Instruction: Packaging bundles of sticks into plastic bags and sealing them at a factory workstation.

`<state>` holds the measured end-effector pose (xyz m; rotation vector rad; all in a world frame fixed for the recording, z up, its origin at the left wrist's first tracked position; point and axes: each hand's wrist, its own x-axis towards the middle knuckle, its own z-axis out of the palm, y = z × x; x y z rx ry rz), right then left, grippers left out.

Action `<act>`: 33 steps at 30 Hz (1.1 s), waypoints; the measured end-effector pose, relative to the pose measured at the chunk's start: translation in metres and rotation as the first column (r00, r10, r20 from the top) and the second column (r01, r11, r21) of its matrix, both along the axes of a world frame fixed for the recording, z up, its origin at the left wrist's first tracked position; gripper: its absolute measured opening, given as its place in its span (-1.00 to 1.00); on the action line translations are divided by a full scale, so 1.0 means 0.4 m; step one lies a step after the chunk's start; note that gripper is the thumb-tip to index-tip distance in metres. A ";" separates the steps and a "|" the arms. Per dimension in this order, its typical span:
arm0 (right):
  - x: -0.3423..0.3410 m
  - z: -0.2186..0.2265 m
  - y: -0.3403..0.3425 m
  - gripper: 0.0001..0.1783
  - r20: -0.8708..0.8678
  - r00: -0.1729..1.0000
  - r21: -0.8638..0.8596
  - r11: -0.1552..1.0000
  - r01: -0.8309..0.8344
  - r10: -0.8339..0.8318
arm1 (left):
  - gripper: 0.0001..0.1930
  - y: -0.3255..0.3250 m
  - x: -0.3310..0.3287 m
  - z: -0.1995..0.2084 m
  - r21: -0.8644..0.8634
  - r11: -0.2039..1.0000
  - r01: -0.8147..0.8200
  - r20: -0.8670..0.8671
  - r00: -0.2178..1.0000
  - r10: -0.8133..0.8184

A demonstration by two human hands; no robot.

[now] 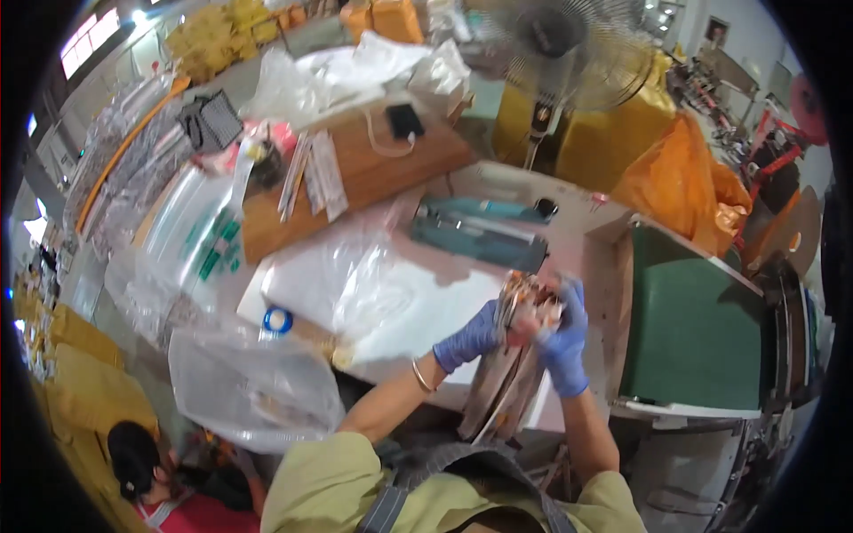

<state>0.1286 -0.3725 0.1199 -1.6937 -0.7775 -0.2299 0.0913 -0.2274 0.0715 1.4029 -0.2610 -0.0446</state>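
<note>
Together, the gloved left hand [468, 338] and right hand [566, 342] clench a bundle of long flat packets [514, 369] upright at the table edge [400, 364]. It looks light, stiff and slippery-wrapped, so gripping near the top on both sides seems safest.

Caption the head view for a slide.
Gloved left hand and right hand grip a bundle of long packets beside a green conveyor.
</note>
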 end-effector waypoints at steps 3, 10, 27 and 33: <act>0.011 -0.010 0.027 -0.45 -0.673 0.591 0.178 0.873 -0.454 0.445 | -0.47 -0.001 -0.133 -0.011 -0.605 0.791 0.085 -0.430 0.801 -0.416; -0.051 -0.183 0.124 -0.73 -0.779 0.231 0.377 0.729 -0.571 0.583 | -0.74 0.106 -0.367 -0.159 0.590 -0.043 -0.806 0.607 0.408 0.682; -0.142 -0.410 0.378 -0.37 -0.744 0.406 0.287 0.802 -0.524 0.531 | -0.51 0.177 -0.508 -0.157 0.679 0.043 -0.733 0.517 0.518 0.681; -0.242 -0.603 0.067 -0.43 -0.378 0.822 0.144 0.905 -0.401 0.425 | -0.71 0.043 -0.471 -0.314 0.640 0.461 -0.615 0.093 0.657 0.748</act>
